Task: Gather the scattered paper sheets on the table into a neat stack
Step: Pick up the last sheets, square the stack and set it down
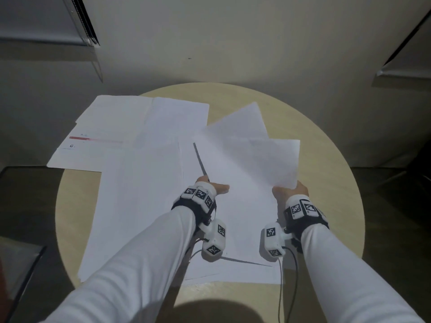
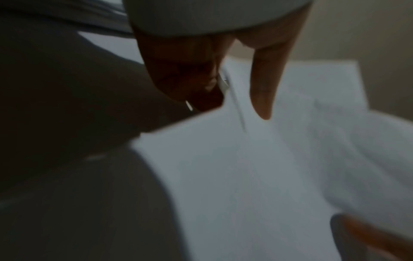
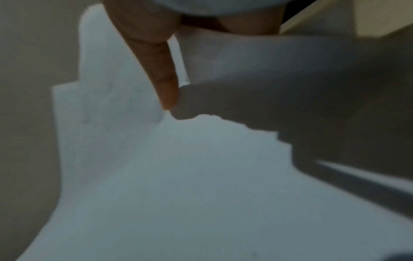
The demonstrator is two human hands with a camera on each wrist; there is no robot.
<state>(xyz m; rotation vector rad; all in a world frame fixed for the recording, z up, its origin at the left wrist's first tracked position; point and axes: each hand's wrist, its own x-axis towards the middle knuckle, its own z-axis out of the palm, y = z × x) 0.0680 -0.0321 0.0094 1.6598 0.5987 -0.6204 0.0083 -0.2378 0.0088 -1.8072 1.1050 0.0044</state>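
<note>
White paper sheets (image 1: pixel 144 183) lie spread over a round, pale bench (image 1: pixel 326 183). Some lie on top of each other, and some at the far left hang over the edge. One far-left sheet with a red stripe (image 1: pixel 93 139) lies partly under the others. Near the middle, a few lifted sheets (image 1: pixel 247 164) are raised off the bench, fanned out and not lined up.

The right hand (image 1: pixel 290 193) holds the lifted sheets at their near right corner. Its thumb (image 3: pixel 161 70) lies on top of the paper and the other fingers are hidden under it, so it pinches the paper.

The left hand (image 1: pixel 214 188) is at the near left edge of the lifted sheets. Its thumb (image 2: pixel 263 84) lies straight on top, and its curled fingers (image 2: pixel 185 76) are below the edge, so it seems to pinch the paper too, but the wrist view is blurry.

Both arms wear white sleeves (image 1: pixel 140 264) and wrist bands with black and white squares (image 1: pixel 200 194)
</note>
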